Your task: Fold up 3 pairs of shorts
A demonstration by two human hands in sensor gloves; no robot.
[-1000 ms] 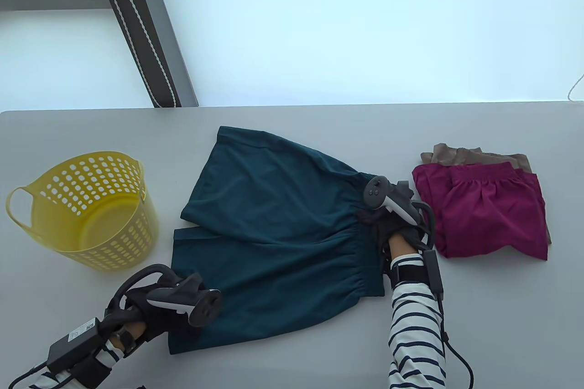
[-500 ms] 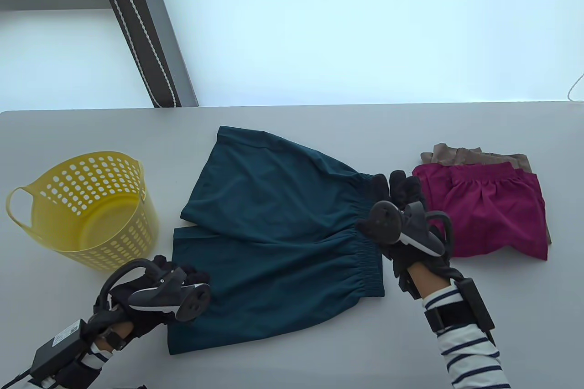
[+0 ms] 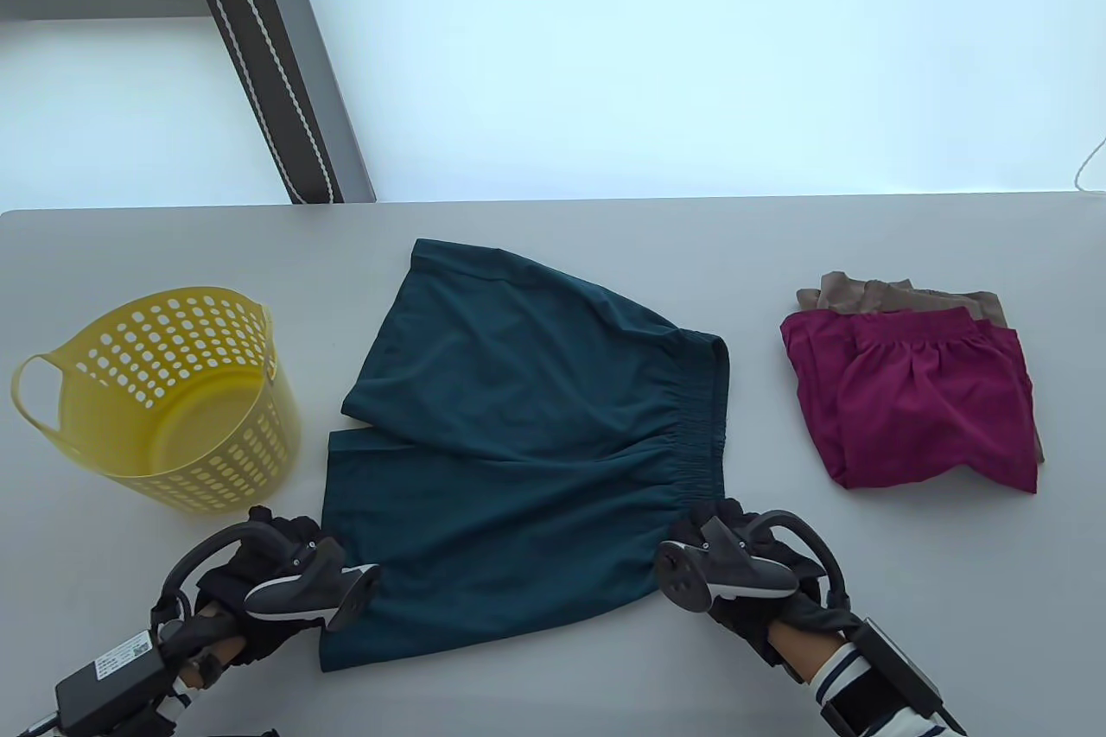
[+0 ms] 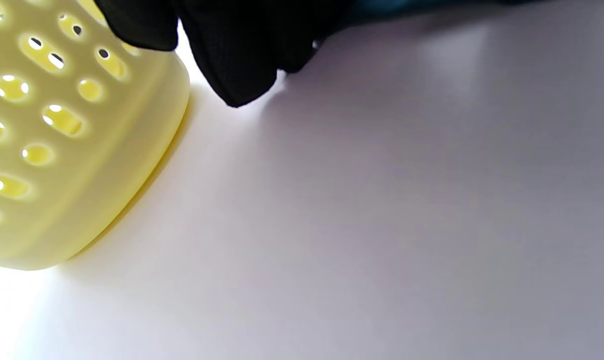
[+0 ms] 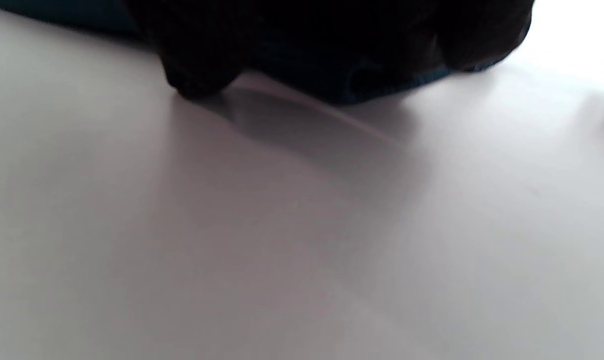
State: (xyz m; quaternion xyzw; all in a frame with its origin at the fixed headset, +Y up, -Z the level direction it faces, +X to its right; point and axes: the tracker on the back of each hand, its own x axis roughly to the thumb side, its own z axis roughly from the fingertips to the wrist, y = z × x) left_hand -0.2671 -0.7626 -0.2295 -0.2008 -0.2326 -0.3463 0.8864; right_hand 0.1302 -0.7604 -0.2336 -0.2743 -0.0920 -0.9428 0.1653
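As the moment was caught: both hands had come to the near edge of the teal shorts (image 3: pixel 527 435), which lay flat and unfolded mid-counter (image 3: pixel 553 685).
Change, right hand (image 3: pixel 743 573): a second before it was at the waistband's far end beside the magenta shorts (image 3: pixel 916 400); it had since drawn down to the near waistband corner.
Change, left hand (image 3: pixel 259 573): it had slid slightly nearer, staying at the near leg hem.
Grip: the right wrist view showed dark fingers (image 5: pixel 197 75) on a lifted teal edge, likely pinching it; whether the left hand held cloth could not be told.
Meaning: probably set to fold the near half over the far half.
Progress: magenta shorts lay folded on tan shorts (image 3: pixel 899 296) at right; the teal pair seemed the last.
Basket (image 3: pixel 155 391): yellow, left of the shorts.
Writing: a small label on the left wrist box, too small to read; no brands visible.
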